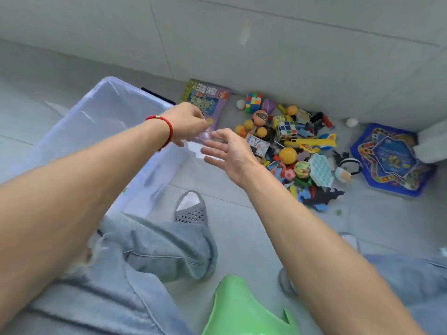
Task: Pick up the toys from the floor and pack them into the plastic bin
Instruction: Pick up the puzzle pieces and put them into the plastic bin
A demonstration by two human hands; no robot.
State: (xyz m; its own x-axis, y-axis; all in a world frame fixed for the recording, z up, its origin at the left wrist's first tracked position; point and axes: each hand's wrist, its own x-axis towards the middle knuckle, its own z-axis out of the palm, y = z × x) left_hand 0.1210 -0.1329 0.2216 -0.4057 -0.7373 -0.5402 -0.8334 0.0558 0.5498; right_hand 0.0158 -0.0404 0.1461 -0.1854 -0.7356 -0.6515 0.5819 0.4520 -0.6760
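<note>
1. The plastic bin point(79, 131) stood on the floor at my nine o'clock, its near corner touching my knee; through the blur I could not tell whether anything lay inside.
2. My left hand point(187, 123) was over the bin's far corner, at about eleven o'clock, fingers curled round something small; I could not tell what. It looked ready to drop in. If I let go too close to the rim, it could bounce out onto the floor.
3. The purple game box point(205, 102) lay flat just beyond that hand, at twelve o'clock.
4. My right hand point(227, 153) hung released, fingers spread, holding nothing, just beside the left and short of the toys.
5. The toy pile point(290, 146) sprawled at one o'clock, balls and cubes packed close. A careless grab there could send the round ones rolling off.
6. The blue star board point(391, 160) lay at two o'clock, near the wall.
</note>
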